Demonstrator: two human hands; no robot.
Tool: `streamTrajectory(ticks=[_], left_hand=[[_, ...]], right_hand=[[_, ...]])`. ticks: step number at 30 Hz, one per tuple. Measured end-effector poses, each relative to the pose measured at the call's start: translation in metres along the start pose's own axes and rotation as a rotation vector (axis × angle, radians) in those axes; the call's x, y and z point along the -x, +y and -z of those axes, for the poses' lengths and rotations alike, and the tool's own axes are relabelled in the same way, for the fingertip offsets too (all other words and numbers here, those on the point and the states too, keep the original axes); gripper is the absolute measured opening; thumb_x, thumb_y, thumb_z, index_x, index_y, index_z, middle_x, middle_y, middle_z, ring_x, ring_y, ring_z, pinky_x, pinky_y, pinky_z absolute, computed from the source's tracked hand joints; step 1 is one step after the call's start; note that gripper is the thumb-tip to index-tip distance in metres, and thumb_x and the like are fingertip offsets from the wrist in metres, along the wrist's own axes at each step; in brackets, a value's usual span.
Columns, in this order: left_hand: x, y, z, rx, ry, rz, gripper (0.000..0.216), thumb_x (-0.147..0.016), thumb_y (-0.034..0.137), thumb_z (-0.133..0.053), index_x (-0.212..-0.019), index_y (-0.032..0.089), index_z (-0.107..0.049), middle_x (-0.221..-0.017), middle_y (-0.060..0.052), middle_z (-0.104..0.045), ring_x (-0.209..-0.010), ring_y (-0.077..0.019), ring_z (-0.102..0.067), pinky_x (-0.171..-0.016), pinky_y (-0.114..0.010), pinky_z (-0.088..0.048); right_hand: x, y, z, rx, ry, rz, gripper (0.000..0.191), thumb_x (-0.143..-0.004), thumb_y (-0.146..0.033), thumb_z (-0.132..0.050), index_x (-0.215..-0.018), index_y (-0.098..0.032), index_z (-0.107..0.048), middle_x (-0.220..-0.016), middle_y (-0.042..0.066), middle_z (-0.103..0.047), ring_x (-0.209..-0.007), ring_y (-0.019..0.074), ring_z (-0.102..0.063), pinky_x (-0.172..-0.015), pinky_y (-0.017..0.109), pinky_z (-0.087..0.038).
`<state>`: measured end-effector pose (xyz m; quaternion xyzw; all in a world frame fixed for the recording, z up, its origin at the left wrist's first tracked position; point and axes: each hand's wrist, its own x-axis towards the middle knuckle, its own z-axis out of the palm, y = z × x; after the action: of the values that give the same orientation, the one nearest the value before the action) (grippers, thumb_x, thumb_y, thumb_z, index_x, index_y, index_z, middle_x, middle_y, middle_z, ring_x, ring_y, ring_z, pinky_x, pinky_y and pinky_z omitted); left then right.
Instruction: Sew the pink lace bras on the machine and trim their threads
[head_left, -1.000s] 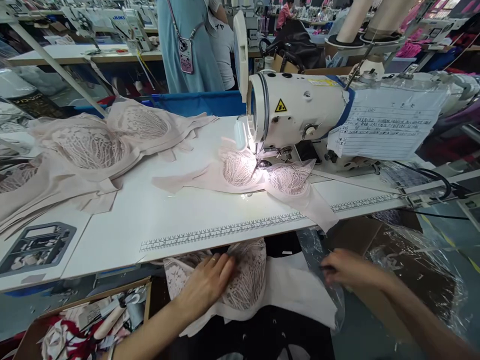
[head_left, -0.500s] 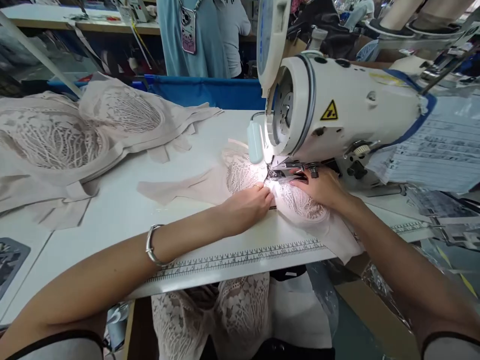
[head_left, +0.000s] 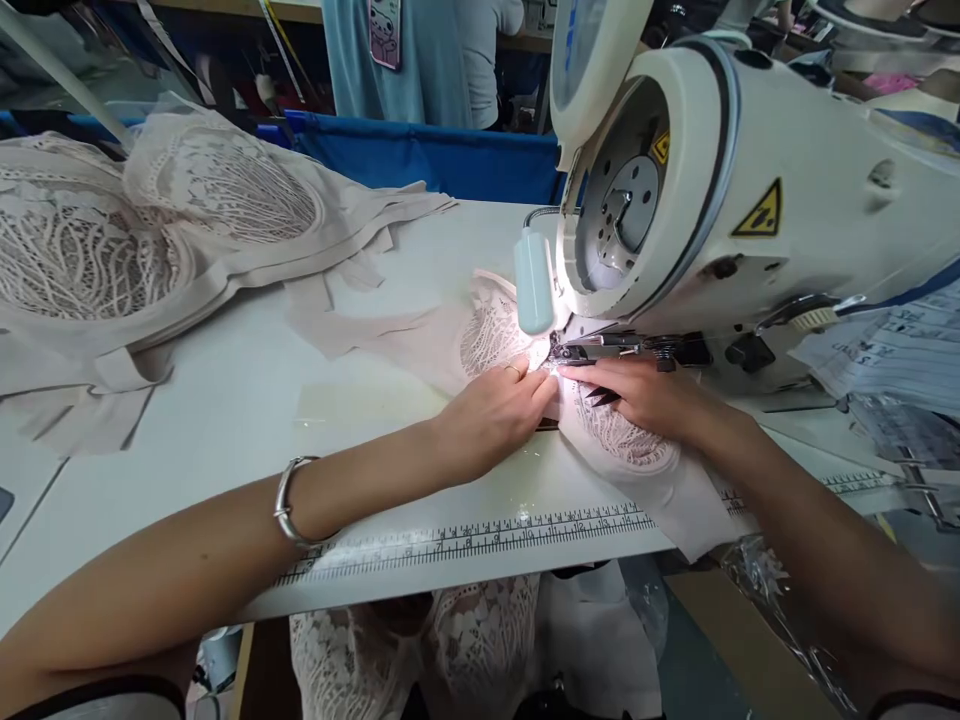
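Note:
A pale pink lace bra piece (head_left: 487, 335) lies under the presser foot (head_left: 559, 352) of a white sewing machine (head_left: 750, 200). My left hand (head_left: 495, 405) rests flat on the fabric just left of the needle, fingers stretched out and together, with a ring on one finger and a silver bangle (head_left: 289, 500) on the wrist. My right hand (head_left: 652, 395) lies on the right lace cup (head_left: 630, 445), fingertips at the foot. A small dark pointed tool (head_left: 600, 397) shows under its fingers, held against the palm.
A pile of finished lace bras (head_left: 150, 230) covers the table's left side. A printed ruler strip (head_left: 480, 535) runs along the white table's front edge. More lace pieces (head_left: 450, 650) lie in my lap. A person in a blue top (head_left: 390, 60) stands behind a blue bin (head_left: 420, 160).
Both hands came up from the lap to the fabric at the needle. Since half a second ago they have barely shifted, and the view has moved closer to the machine.

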<state>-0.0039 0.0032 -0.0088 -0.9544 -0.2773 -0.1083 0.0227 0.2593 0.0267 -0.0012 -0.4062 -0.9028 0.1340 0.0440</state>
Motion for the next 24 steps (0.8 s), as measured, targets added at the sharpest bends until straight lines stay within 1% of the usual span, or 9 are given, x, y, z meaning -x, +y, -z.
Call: streamTrajectory(ticks=[4, 7, 9, 13, 19, 22, 24], left_hand=[[0.002, -0.002, -0.003, -0.055, -0.015, 0.027, 0.033, -0.096, 0.005, -0.041, -0.124, 0.009, -0.058, -0.123, -0.017, -0.064, -0.095, -0.0255, -0.054, -0.069, -0.034, -0.038], [0.002, -0.005, -0.005, -0.063, -0.03, 0.046, 0.036, -0.094, 0.006, -0.047, -0.129, 0.01, -0.057, -0.13, -0.016, -0.063, -0.098, -0.0265, -0.055, -0.07, -0.034, -0.039], [0.002, -0.008, -0.005, -0.054, -0.032, 0.049, 0.037, -0.093, 0.005, -0.048, -0.129, 0.011, -0.057, -0.132, -0.015, -0.063, -0.1, -0.0266, -0.055, -0.072, -0.034, -0.04], [0.002, -0.014, -0.004, -0.038, -0.012, 0.05, 0.038, -0.094, 0.0, -0.043, -0.126, 0.013, -0.06, -0.134, -0.013, -0.064, -0.102, -0.0262, -0.056, -0.074, -0.035, -0.041], [0.002, -0.022, -0.004, 0.002, -0.003, 0.066, 0.036, -0.095, -0.001, -0.044, -0.121, 0.016, -0.062, -0.134, -0.009, -0.066, -0.102, -0.0251, -0.055, -0.075, -0.034, -0.039], [0.001, -0.026, -0.005, 0.034, 0.017, 0.072, 0.036, -0.094, 0.0, -0.045, -0.118, 0.017, -0.064, -0.132, -0.008, -0.067, -0.1, -0.0246, -0.055, -0.077, -0.035, -0.039], [0.001, -0.03, -0.007, 0.063, 0.029, 0.068, 0.036, -0.093, 0.001, -0.046, -0.118, 0.018, -0.065, -0.133, -0.007, -0.067, -0.1, -0.0245, -0.054, -0.078, -0.035, -0.039]], right_hand=[[0.0, -0.005, -0.001, -0.048, -0.02, -0.01, 0.074, -0.079, -0.001, -0.039, -0.146, -0.028, -0.055, -0.13, 0.003, -0.071, -0.118, 0.023, -0.066, -0.097, 0.039, -0.056], [0.0, -0.007, -0.002, -0.011, -0.009, -0.018, 0.076, -0.077, 0.0, -0.04, -0.146, -0.027, -0.055, -0.132, 0.004, -0.07, -0.118, 0.0237, -0.066, -0.098, 0.041, -0.056], [0.0, -0.009, -0.002, 0.003, -0.005, -0.019, 0.076, -0.076, -0.001, -0.04, -0.146, -0.026, -0.055, -0.13, 0.004, -0.071, -0.116, 0.0233, -0.067, -0.098, 0.04, -0.056], [0.0, -0.011, -0.003, 0.008, 0.017, -0.014, 0.076, -0.075, 0.0, -0.039, -0.144, -0.026, -0.056, -0.129, 0.003, -0.072, -0.115, 0.0223, -0.068, -0.096, 0.04, -0.058], [0.0, -0.015, -0.005, -0.008, 0.043, -0.009, 0.073, -0.074, -0.002, -0.041, -0.142, -0.025, -0.058, -0.129, 0.004, -0.072, -0.116, 0.0231, -0.067, -0.099, 0.04, -0.056], [-0.002, -0.016, -0.006, 0.022, 0.038, -0.026, 0.074, -0.074, -0.003, -0.043, -0.143, -0.026, -0.057, -0.126, 0.004, -0.073, -0.112, 0.0234, -0.068, -0.094, 0.038, -0.056], [-0.002, -0.017, -0.004, 0.048, 0.029, -0.042, 0.072, -0.076, -0.004, -0.044, -0.142, -0.027, -0.057, -0.123, 0.004, -0.073, -0.108, 0.0231, -0.068, -0.088, 0.035, -0.056]])
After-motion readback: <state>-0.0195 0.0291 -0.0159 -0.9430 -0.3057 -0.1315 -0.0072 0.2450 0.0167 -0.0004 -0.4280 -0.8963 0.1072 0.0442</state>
